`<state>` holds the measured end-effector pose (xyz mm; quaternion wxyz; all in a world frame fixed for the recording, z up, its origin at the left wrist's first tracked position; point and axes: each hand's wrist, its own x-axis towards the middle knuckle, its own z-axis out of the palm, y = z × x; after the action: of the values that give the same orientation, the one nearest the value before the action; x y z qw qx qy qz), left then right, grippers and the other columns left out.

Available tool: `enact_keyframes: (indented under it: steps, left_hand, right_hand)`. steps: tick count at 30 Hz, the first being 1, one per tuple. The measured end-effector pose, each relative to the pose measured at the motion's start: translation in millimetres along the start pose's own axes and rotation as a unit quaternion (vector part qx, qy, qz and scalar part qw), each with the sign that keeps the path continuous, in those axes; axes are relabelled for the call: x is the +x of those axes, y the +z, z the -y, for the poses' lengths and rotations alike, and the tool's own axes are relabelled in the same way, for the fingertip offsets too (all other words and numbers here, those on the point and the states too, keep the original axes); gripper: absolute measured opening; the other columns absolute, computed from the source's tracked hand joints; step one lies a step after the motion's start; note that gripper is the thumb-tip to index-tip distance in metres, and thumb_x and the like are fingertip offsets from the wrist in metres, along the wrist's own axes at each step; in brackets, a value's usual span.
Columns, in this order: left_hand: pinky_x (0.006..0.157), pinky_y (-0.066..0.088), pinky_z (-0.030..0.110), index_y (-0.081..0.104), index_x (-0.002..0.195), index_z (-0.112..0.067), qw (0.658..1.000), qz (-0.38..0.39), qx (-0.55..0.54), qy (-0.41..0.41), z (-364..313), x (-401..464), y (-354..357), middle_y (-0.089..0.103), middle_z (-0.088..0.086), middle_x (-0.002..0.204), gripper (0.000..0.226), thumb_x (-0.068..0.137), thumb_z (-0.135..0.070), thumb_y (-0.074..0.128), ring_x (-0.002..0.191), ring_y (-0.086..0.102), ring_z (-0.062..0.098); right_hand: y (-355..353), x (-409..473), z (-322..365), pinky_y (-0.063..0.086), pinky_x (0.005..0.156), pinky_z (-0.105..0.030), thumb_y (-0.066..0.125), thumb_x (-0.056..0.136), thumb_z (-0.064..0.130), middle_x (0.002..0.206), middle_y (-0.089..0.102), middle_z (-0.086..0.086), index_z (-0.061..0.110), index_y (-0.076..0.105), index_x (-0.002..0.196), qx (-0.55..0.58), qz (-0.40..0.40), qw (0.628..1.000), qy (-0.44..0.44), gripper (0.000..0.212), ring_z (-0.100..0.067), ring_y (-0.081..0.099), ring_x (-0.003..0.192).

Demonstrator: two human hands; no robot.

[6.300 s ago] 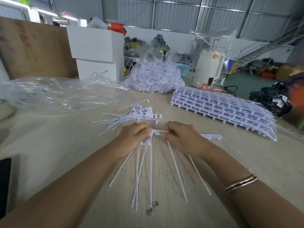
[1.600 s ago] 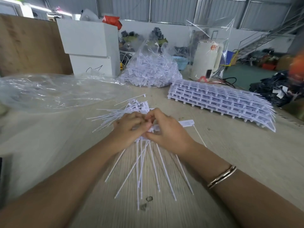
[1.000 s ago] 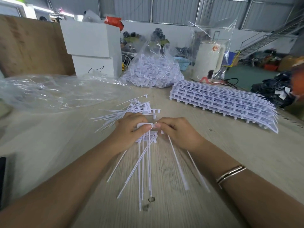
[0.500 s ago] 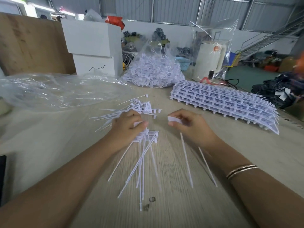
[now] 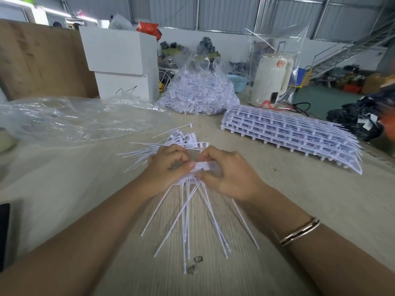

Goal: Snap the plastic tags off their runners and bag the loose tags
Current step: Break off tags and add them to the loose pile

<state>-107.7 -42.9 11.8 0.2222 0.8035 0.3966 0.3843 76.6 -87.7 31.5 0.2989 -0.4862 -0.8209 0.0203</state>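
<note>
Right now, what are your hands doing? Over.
Left hand grips a bunch of loose tags. Right hand pinches a tag head beside it. Runner stack waits right. Nothing blocking.

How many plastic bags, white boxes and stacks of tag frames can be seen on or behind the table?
Plastic bags: 3 (empty one, one full of tags, one over the white jug)
White boxes: 2
Stacks of tag frames: 1
Total: 6
</note>
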Motion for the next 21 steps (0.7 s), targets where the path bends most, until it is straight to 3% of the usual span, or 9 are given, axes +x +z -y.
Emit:
enact_keyframes:
  steps: [3, 7, 10, 12, 14, 17, 19, 21]
  left_hand:
    - [0.103, 0.027, 0.051, 0.055, 0.072, -0.027, 1.0, -0.008, -0.026, -0.014, 1.9, 1.0, -2.0, 0.056, -0.017, 0.091, 0.018, 0.08, -0.04, 0.046, 0.105, 0.045, 0.014]
    - [0.097, 0.03, 0.042, 0.055, 0.073, -0.03, 0.999, 0.048, 0.022, -0.009, 1.0, 2.1, 1.6, 0.055, -0.013, 0.088, 0.024, 0.083, -0.046, 0.04, 0.098, 0.042, 0.011]
    - [0.098, 0.031, 0.045, 0.064, 0.083, -0.018, 0.997, 0.042, 0.069, 0.007, 2.6, 1.8, 0.8, 0.057, -0.009, 0.091, 0.023, 0.091, -0.038, 0.056, 0.099, 0.042, 0.014]
    - [0.097, 0.032, 0.047, 0.063, 0.083, -0.02, 0.997, 0.025, 0.062, 0.026, 2.0, 0.9, -0.2, 0.057, -0.009, 0.089, 0.011, 0.091, -0.027, 0.059, 0.1, 0.044, 0.017]
    - [0.095, 0.033, 0.046, 0.059, 0.081, -0.024, 0.998, 0.021, 0.051, 0.037, -0.8, 0.7, 0.1, 0.058, -0.008, 0.087, 0.013, 0.09, -0.034, 0.058, 0.099, 0.045, 0.018]
    - [0.091, 0.034, 0.028, 0.061, 0.082, -0.019, 0.998, 0.018, 0.039, 0.041, -3.1, -0.5, 2.0, 0.062, -0.001, 0.087, 0.026, 0.084, -0.043, 0.05, 0.095, 0.048, 0.013]
    - [0.075, 0.037, 0.008, 0.064, 0.085, -0.018, 0.999, 0.002, -0.044, 0.015, -1.7, -4.4, -0.4, 0.06, 0.006, 0.094, 0.019, 0.088, -0.034, 0.055, 0.083, 0.049, 0.004]
    - [0.069, 0.038, 0.006, 0.064, 0.084, -0.029, 0.988, -0.016, -0.146, -0.053, 0.2, -6.6, -3.3, 0.056, 0.001, 0.1, 0.009, 0.091, -0.028, 0.058, 0.078, 0.05, -0.001]
  right_hand:
    - [-9.0, -4.2, -13.3, 0.049, 0.084, -0.04, 0.063, 0.085, 0.037, 0.103, 0.067, 0.005, 0.02, 0.057, 0.109, -0.001, 0.042, 0.998, 0.042, 0.03, -0.017, 0.063, 0.094]
    - [-0.7, -4.2, -14.7, 0.051, 0.075, -0.037, 0.067, 0.082, 0.038, 0.096, 0.068, 0.006, 0.02, 0.063, 0.102, -0.014, -0.004, 0.999, 0.03, 0.027, -0.015, 0.063, 0.084]
    - [5.0, -1.7, -13.3, 0.05, 0.073, -0.037, 0.064, 0.085, 0.039, 0.092, 0.068, 0.004, 0.021, 0.066, 0.102, -0.014, -0.001, 1.0, 0.024, 0.025, -0.015, 0.062, 0.08]
    - [5.2, -2.4, -14.9, 0.05, 0.071, -0.035, 0.06, 0.088, 0.04, 0.087, 0.07, 0.004, 0.022, 0.067, 0.103, -0.003, 0.003, 1.0, 0.028, 0.024, -0.015, 0.062, 0.074]
    - [5.4, -2.7, -15.0, 0.05, 0.07, -0.038, 0.056, 0.092, 0.035, 0.079, 0.069, -0.001, 0.019, 0.068, 0.098, 0.042, 0.01, 0.998, 0.046, 0.021, -0.019, 0.06, 0.068]
    - [7.5, -1.4, -14.7, 0.05, 0.066, -0.036, 0.051, 0.096, 0.023, 0.064, 0.063, 0.001, 0.021, 0.065, 0.08, 0.166, 0.016, 0.983, 0.08, 0.022, -0.017, 0.057, 0.059]
    - [3.2, -1.0, -19.7, 0.048, 0.061, -0.031, 0.048, 0.097, 0.026, 0.062, 0.059, 0.003, 0.023, 0.063, 0.078, 0.266, -0.016, 0.953, 0.146, 0.025, -0.013, 0.054, 0.055]
    - [-7.2, -3.5, -32.1, 0.048, 0.061, -0.029, 0.047, 0.097, 0.03, 0.07, 0.059, -0.002, 0.023, 0.063, 0.085, 0.295, -0.065, 0.932, 0.201, 0.021, -0.013, 0.055, 0.06]
